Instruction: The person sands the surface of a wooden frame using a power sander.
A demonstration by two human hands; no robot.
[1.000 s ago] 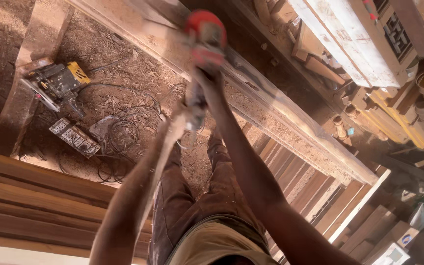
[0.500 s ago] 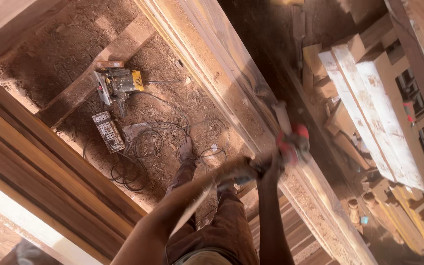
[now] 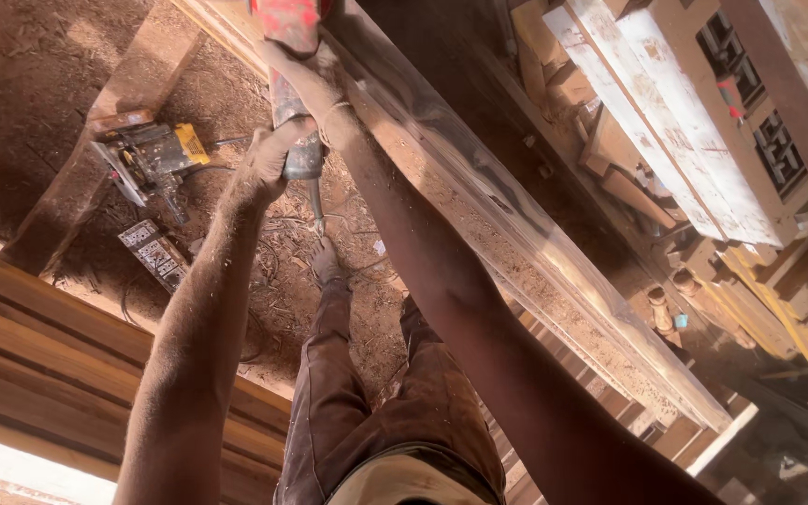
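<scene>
Hands: both clamped on one red power tool [image 3: 290, 28], arms stretched out ahead of the body.
Left hand [image 3: 268, 159]: wrapped around the tool's grey rear handle, low on the body, dusted with sawdust.
Right hand [image 3: 315, 79]: gripping higher up, just behind the red housing, wrist above the plank edge.
Tool: at the top edge of the view, head partly cut off; its working face is hidden, so I cannot tell how it meets the wood.
Plank [image 3: 516, 243]: long pale board running diagonally from the tool down to the lower right, coated with dust.
Doing it well: my judgement is that steady two-handed pressure, the tool kept flat along the grain, and the cord kept clear of the feet matter most.
Floor [image 3: 39, 84]: strewn with shavings; a yellow saw [image 3: 147, 154] sits left of the left hand, a power strip [image 3: 153, 252] and loose cable [image 3: 273, 281] nearby.
Boards [image 3: 49, 355]: dark stack at lower left.
Frames [image 3: 666, 112]: pale timber pieces stacked at upper right, well apart from the hands.
</scene>
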